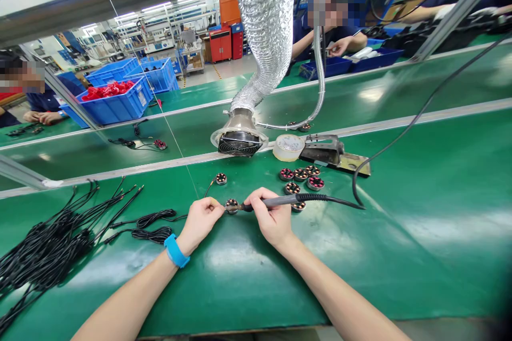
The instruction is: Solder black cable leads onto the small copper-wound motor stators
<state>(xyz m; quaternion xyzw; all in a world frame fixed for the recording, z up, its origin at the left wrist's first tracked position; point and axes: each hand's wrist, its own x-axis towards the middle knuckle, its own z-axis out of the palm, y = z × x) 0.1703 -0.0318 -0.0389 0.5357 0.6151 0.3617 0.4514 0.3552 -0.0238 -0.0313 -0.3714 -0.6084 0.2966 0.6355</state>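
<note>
My left hand [203, 219], with a blue band at the wrist, is closed in a pinch on the end of a black cable [181, 217]. Just right of its fingertips, a small round part [231, 205] with copper-coloured spots lies on the green table. The fingers of my right hand [272, 217] are wrapped round a grey soldering iron [280, 201], whose tip touches or nearly touches that round part. A second round part [221, 178] with a short wire sits a little behind. Several similar parts [300, 174] are grouped beyond my right hand.
Black cables [52, 250] are heaped at the left. A silver duct [266, 26] hangs above a fan [240, 144]. A tape roll [288, 147] and a black holder [324, 152] stand behind the parts. The iron's cord loops right. People sit across, near blue bins [120, 104].
</note>
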